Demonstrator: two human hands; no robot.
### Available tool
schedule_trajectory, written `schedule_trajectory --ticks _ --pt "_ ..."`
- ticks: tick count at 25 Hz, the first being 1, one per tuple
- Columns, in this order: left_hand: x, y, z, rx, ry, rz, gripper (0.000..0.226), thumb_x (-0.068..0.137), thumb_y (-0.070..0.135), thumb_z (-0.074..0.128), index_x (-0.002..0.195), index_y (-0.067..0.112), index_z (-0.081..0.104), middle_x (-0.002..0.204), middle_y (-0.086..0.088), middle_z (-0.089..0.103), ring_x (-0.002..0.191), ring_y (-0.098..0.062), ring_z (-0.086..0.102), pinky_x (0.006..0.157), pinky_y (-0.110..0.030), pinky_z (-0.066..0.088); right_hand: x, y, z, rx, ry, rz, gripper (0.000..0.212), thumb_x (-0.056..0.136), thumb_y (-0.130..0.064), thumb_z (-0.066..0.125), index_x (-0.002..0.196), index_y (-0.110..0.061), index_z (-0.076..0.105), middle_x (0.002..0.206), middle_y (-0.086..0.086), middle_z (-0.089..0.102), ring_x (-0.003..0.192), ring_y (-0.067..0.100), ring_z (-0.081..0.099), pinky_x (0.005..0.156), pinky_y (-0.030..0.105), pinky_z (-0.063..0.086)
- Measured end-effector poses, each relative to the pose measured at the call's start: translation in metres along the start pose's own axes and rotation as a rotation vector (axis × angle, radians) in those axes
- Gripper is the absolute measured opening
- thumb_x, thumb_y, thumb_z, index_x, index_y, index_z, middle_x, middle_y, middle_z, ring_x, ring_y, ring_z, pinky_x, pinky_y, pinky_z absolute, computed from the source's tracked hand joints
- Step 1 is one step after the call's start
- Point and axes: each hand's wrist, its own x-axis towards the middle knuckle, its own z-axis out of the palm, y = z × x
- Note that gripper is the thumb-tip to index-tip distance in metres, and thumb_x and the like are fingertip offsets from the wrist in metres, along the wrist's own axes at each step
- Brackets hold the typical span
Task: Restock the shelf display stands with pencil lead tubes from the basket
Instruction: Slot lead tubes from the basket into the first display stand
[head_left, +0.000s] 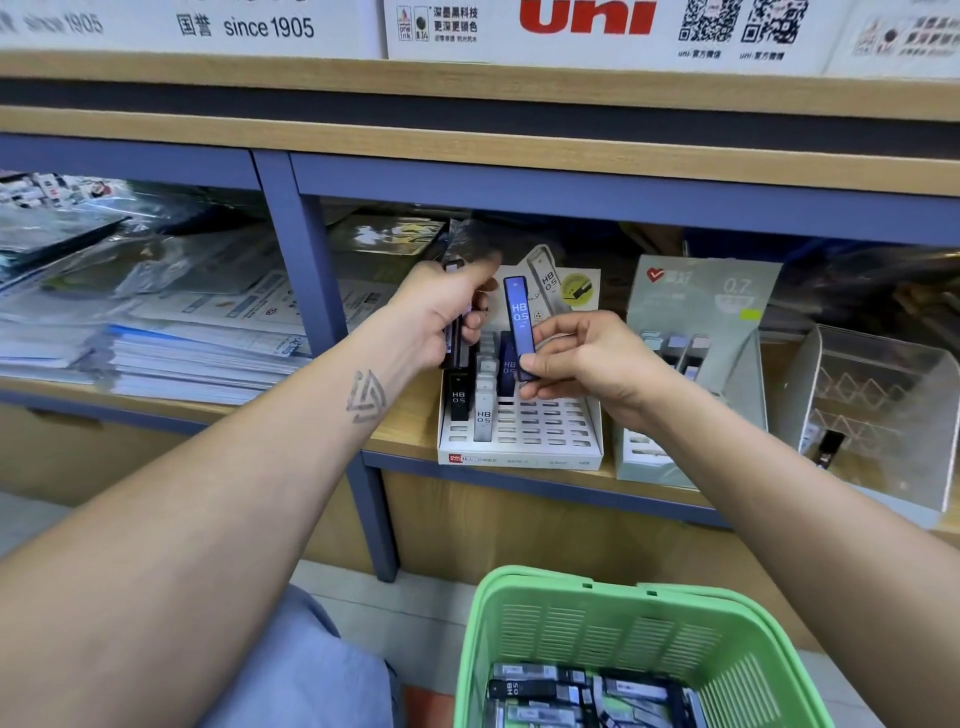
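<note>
Right hand (587, 364) pinches blue lead tube (519, 325) upright, long axis vertical, just above white slotted stand (519, 436) at frame centre. Left hand (441, 317) grips dark tubes (457, 338) beside it. Basket (597, 623) lower right.

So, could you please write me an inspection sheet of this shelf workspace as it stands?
Surface: wooden shelf in a blue frame.
Job's things: white slotted display stand partly filled with HB 0.5 tubes, most front slots bare; grey 0.7 stand beside it; green basket below, holding many tubes.
Clutter: stacked paper packs in the left bay; clear acrylic holder at far right.
Grippers: left hand grips several dark tubes; right hand pinches a blue tube upright over the white stand.
Cables: nothing seen.
Surroundings: brand signs on the board above the shelf; blue-clad knee at bottom left.
</note>
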Motion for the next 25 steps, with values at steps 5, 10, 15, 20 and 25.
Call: schedule_trajectory --ticks 5,10,15,20,25 --pt "-0.009 -0.001 0.008 0.158 -0.144 0.091 0.015 0.083 0.004 0.077 0.077 0.003 0.063 0.061 -0.008 0.057 0.039 -0.009 0.037 0.038 -0.019 0.026 0.01 -0.003 -0.003 -0.251 0.05 -0.131 0.012 0.085 -0.011 0.079 0.095 -0.01 0.073 0.085 0.009 0.076 0.073 0.014 0.068 0.065 0.023 0.054" --pt "0.0 -0.004 0.005 0.26 -0.004 0.086 0.012 0.083 0.002 0.075 0.089 -0.002 0.065 0.069 -0.013 0.06 0.038 -0.01 0.038 0.038 -0.019 0.029 0.038 0.013 -0.006 -0.431 0.238 -0.225 0.011 0.09 -0.004 0.072 0.095 -0.012 0.066 0.085 0.012 0.072 0.068 0.021 0.07 0.074 0.042 0.063" --pt "0.004 -0.013 -0.004 0.515 0.077 0.086 0.026 0.081 0.002 0.074 0.105 0.0 0.064 0.078 -0.012 0.062 0.044 -0.013 0.043 0.04 -0.021 0.035 0.049 0.047 0.008 -0.415 0.289 -0.169 0.009 0.099 -0.009 0.062 0.096 -0.008 0.07 0.088 0.009 0.073 0.074 0.015 0.074 0.081 0.04 0.063" --pt "0.008 -0.014 -0.005 0.522 0.066 0.083 0.032 0.081 0.003 0.075 0.111 -0.001 0.063 0.081 -0.013 0.064 0.046 -0.014 0.044 0.041 -0.022 0.036 0.055 0.056 0.015 -0.409 0.285 -0.12 0.012 0.098 -0.008 0.063 0.09 -0.012 0.071 0.084 0.007 0.074 0.072 0.016 0.075 0.079 0.039 0.063" --pt "0.012 -0.016 -0.005 0.536 0.061 0.064 0.035 0.081 0.004 0.076 0.113 -0.001 0.062 0.081 -0.014 0.063 0.048 -0.015 0.045 0.041 -0.022 0.037 0.052 0.058 0.017 -0.451 0.253 -0.085 0.008 0.098 -0.006 0.062 0.095 -0.01 0.069 0.087 0.011 0.073 0.078 0.023 0.074 0.076 0.037 0.061"
